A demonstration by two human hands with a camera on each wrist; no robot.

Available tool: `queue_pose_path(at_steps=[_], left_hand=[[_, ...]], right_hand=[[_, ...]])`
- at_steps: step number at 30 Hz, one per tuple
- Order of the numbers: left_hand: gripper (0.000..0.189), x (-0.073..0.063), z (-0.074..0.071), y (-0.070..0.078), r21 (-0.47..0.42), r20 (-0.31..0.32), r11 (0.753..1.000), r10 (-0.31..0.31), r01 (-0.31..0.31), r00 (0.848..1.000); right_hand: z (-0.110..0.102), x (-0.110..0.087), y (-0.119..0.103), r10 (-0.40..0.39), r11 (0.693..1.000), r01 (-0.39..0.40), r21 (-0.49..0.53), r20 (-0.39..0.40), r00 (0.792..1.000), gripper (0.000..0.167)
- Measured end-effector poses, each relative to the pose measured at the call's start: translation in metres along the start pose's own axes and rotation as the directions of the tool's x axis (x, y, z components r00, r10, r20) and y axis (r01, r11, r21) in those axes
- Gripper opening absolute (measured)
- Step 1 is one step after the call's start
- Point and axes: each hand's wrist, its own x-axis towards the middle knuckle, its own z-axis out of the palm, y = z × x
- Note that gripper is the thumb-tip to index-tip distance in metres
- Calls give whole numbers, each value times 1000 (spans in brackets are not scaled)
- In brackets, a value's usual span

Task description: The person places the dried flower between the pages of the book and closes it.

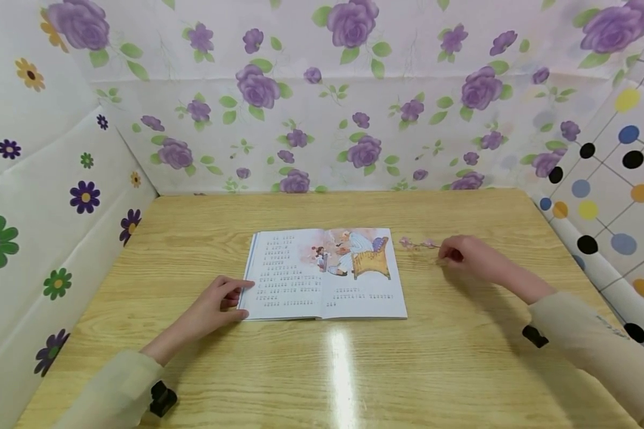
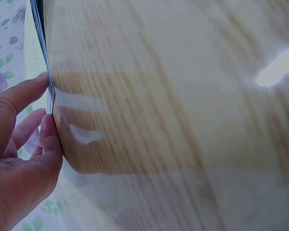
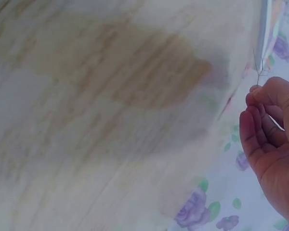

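Note:
An open picture book (image 1: 365,305) lies on the wooden table, with lines of text on the left page and a coloured illustration across the fold. My left hand (image 1: 214,304) rests at the book's left edge, index fingertip on the page and thumb at the lower corner. In the left wrist view, that hand's fingertips (image 2: 42,77) meet the thin edge of the pages. To the right of the book, my right hand (image 1: 464,253) pinches the end of a thin sprig (image 1: 428,244) with small pink blossoms. Its fine stem (image 3: 258,77) shows at the fingertips in the right wrist view.
The wooden table (image 1: 204,220) is bounded by a back wall covering with purple roses (image 1: 257,86), a left one with daisies (image 1: 84,196) and a right one with coloured dots (image 1: 641,192). Black wrist devices (image 1: 163,399) sit by both sleeves.

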Motion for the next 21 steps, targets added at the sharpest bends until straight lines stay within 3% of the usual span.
queue_pose_path(at_steps=[10, 21], left_hand=[[53, 0, 0, -1, -2, 3, 1000, 6, -6, 1000], [52, -2, -3, 5, -15, 0, 1000, 16, -16, 1000]], right_hand=[[-16, 12, -6, -65, 997, 62, -47, -72, 995, 14], [-25, 42, -30, -53, 998, 52, -32, -35, 998, 13]])
